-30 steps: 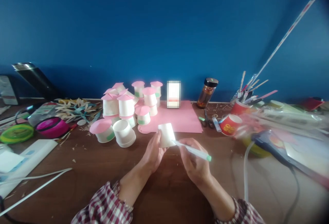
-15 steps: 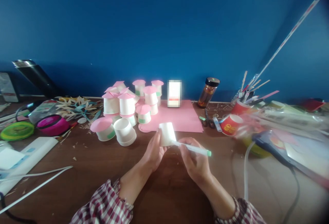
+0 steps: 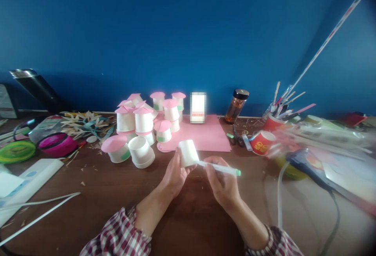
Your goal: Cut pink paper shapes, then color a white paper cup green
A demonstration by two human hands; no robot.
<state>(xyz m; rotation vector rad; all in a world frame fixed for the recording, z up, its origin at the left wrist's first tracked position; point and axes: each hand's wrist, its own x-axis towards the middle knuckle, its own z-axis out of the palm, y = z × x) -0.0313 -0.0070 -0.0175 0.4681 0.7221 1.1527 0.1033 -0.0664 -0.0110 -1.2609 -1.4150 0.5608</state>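
Observation:
My left hand (image 3: 174,175) is closed around a small white paper cup (image 3: 188,152), held upside down above the brown table (image 3: 88,201). My right hand (image 3: 221,181) grips a white marker with a green end (image 3: 221,168). The marker's tip touches the cup's side. Behind the cup lies a pink paper sheet (image 3: 205,136). Left of it stands a cluster of white cups with pink cone tops (image 3: 147,119).
An open white cup (image 3: 141,152) lies near the cluster. A brown jar (image 3: 236,106) stands at the wall. Red cups (image 3: 263,141) with pens, scissors (image 3: 238,138) and a cable (image 3: 279,193) fill the right. Pink and green lids (image 3: 54,144) and white strips (image 3: 41,209) lie left.
The cup and marker have lifted slightly and shifted a little left. Both hands keep their grip.

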